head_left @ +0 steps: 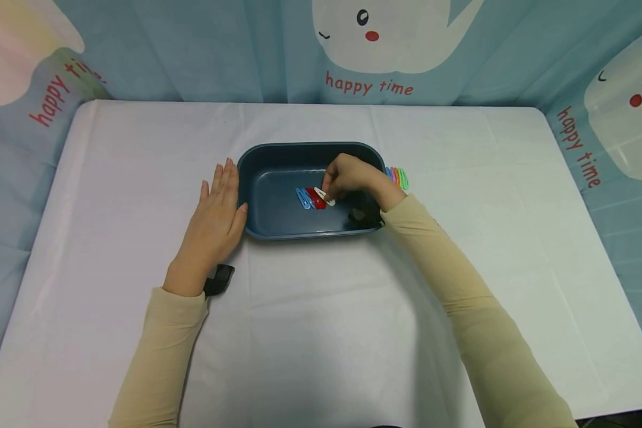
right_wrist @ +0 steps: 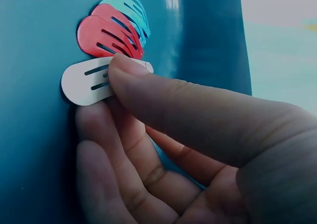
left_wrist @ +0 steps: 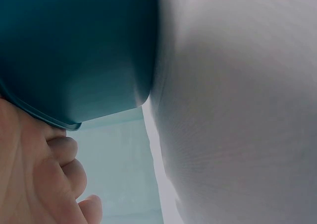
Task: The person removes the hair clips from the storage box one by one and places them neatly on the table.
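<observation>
White hair clip (right_wrist: 77, 80) is sitting inside the dark blue tray (head_left: 278, 224), where the right hand (head_left: 353, 178) is holding it. The right hand's fingers are pinching the clip, the thumb lying across its top and fingertips supporting it from below; 2 slots are showing clearly on its broad end. I cannot tell whether the clip is touching the tray's floor.

Just beside it in the tray, 2 red hair clips (right_wrist: 94, 33) are lying partly overlapped, and beyond them blue hair clips (head_left: 302, 198) are lying in the same slanting row. All of these are resting near the middle of the tray, and the bare floor is showing to their left.

The left hand (head_left: 212, 226) is resting along the tray's left end, touching the outside near the rim. Its fingers are stretching forward, lying close together, while the thumb is standing apart from them at the tray's edge.

Outside the container, a multicoloured row of clips (head_left: 399, 178) is lying on the table (head_left: 310, 333), near the tray's right end; the arm and tray may be hiding part of it. The table is wearing a white cloth.
</observation>
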`<action>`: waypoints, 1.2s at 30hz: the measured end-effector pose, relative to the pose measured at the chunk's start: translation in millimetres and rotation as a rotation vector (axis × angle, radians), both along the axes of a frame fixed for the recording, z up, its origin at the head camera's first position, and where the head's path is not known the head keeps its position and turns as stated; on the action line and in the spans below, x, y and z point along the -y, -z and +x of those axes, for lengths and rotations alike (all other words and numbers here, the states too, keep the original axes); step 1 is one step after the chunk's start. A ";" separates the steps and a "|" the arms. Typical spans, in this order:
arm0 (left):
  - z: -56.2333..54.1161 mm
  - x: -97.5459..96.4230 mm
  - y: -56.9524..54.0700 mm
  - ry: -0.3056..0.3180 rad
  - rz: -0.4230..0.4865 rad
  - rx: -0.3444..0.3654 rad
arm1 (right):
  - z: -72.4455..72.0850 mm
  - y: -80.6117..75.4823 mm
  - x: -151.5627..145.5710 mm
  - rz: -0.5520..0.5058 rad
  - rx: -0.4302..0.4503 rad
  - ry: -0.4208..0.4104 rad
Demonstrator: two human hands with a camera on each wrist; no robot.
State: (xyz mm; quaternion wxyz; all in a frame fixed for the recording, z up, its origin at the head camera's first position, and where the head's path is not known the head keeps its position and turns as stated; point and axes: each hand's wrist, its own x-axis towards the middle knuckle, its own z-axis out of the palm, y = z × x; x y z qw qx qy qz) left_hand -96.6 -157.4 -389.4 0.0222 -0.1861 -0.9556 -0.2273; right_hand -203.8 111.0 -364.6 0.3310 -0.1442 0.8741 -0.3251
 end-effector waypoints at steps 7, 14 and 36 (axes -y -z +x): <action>0.0 0.3 -0.1 -0.002 0.001 0.001 | -0.4 -1.5 -0.4 0.003 0.008 0.002; -0.3 0.7 -0.5 -0.003 0.003 -0.001 | 0.3 -4.8 -0.9 -0.010 0.013 0.001; 0.1 0.6 0.8 0.000 0.007 -0.001 | 1.8 -8.4 -3.1 -0.074 0.020 0.026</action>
